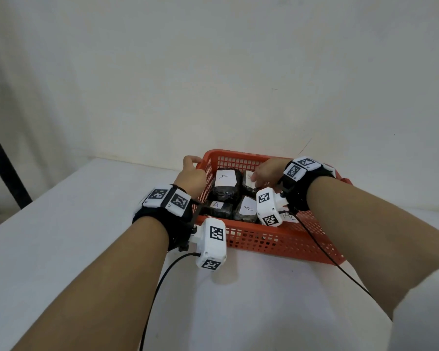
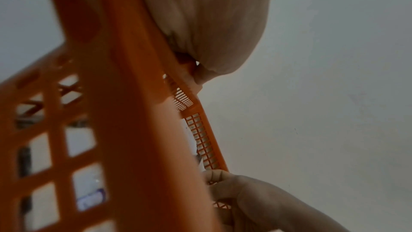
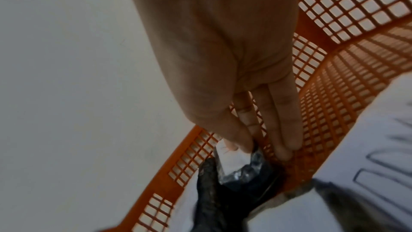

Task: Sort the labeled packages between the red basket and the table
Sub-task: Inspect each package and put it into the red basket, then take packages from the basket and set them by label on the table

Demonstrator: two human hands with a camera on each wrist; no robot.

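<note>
The red basket [image 1: 276, 247] stands on the white table [image 1: 61, 236]. Inside lie several black-wrapped packages with white labels: one marked A at the back [image 1: 224, 183] and two marked A at the front [image 1: 217, 207] [image 1: 246, 210]. My left hand [image 1: 192, 173] grips the basket's left rim. In the left wrist view the left hand [image 2: 211, 24] curls over the basket's rim [image 2: 125, 94]. My right hand [image 1: 264, 173] reaches into the basket's back right. There it pinches a black package [image 3: 240, 167] between thumb and fingers [image 3: 287, 144]; the letter on its label is hidden.
A larger white label with handwriting [image 3: 368, 147] lies in the basket's right part, mostly hidden by my right wrist camera in the head view. A white wall rises just behind the basket. Black cables trail from both wrists over the table in front.
</note>
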